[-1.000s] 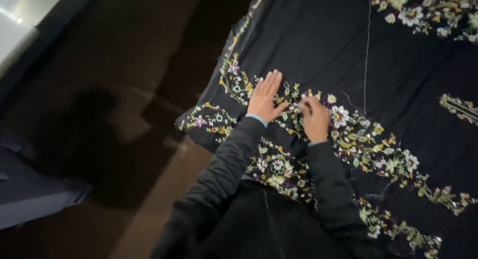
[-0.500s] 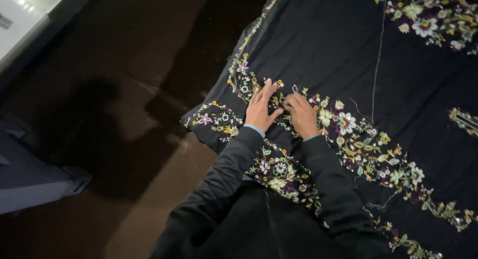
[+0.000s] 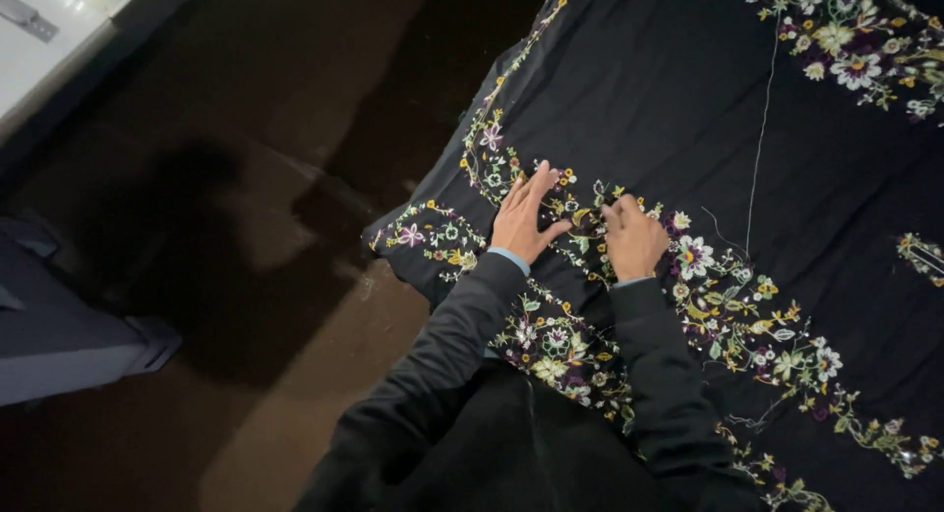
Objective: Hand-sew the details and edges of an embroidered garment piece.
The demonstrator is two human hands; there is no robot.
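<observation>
Cloth: your black embroidered fabric [image 3: 669,89] lies spread under both hands.
Band: the floral border [image 3: 728,305] runs from beside your fingers diagonally away past your right wrist.
Left hand [image 3: 521,217]: fingers spread loosely, flat on the border, gripping nothing.
Right hand [image 3: 634,239]: curled, fingertips pressed to the embroidery; whether it pinches anything, I cannot tell.
Thread: a pale loose thread [image 3: 759,138] lies beyond your right hand.
</observation>
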